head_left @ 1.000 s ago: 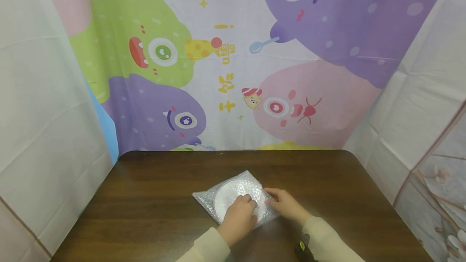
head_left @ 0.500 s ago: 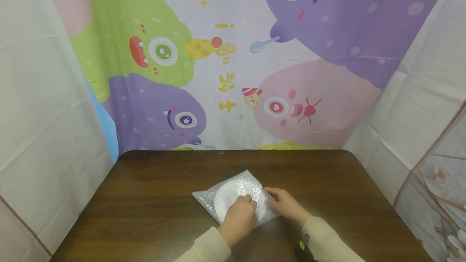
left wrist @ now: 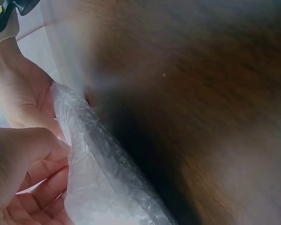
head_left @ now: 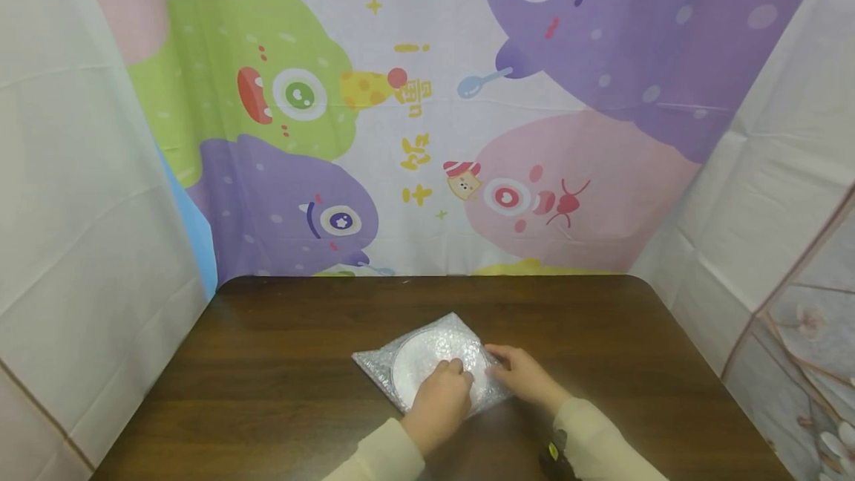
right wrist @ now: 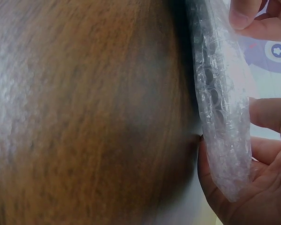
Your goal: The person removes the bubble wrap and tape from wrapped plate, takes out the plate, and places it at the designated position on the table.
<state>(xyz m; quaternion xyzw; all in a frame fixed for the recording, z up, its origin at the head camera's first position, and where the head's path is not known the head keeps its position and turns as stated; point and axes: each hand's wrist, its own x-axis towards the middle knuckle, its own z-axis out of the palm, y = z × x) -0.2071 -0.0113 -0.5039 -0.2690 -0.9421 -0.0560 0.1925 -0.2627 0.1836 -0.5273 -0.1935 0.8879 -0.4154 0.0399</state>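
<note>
A flat bubble-wrap pouch (head_left: 381,362) lies on the brown wooden table, its corners pointing outward. Through the clear film shows a round, white, flat thing (head_left: 417,358), whose kind I cannot tell. My left hand (head_left: 441,401) is over the pouch's near middle, fingers curled, and its fingertips pinch at the film; the exact spot they touch is partly hidden. My right hand (head_left: 528,377) grips the pouch's right corner. In the right wrist view, the bubble wrap (right wrist: 222,108) runs down between the right thumb and fingers.
The dark table (head_left: 267,362) stretches around the pouch. A cartoon-printed cloth (head_left: 427,132) hangs behind its far edge, and pale cloth sheets (head_left: 87,206) hang at both sides. A dark device (head_left: 556,455) sits at the right wrist.
Both hands and the pouch stay almost where they were. Only the left hand's fingers shift very slightly on the film.
</note>
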